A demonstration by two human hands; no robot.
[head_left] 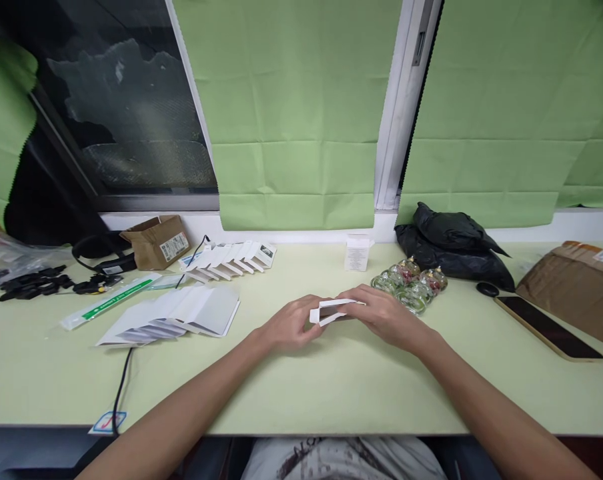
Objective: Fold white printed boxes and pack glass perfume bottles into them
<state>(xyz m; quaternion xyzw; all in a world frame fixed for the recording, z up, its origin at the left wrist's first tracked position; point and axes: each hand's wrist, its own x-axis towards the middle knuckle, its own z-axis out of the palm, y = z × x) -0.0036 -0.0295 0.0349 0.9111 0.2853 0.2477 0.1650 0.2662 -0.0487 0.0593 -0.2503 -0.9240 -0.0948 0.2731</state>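
Observation:
Between my two hands is a small white paper box (326,312), its near end open with the flaps sticking out. My left hand (297,324) grips its left side, thumb in front. My right hand (379,313) closes around its right side, with fingers bent over the top edge. Left of my hands lies a fanned stack of flat white boxes (181,312). Behind that is a row of more white boxes (231,259). A standing white box with print (357,253) is beyond my hands. Clear, green and red glass-like ornaments (406,283) sit just past my right hand.
Black plastic bags (451,243) lie at the back right, near a phone (549,327), a black mouse (487,289) and a large brown package (576,290). At the left are an opened cardboard box (156,243), a green-striped packet (111,300) and a black cable (123,383).

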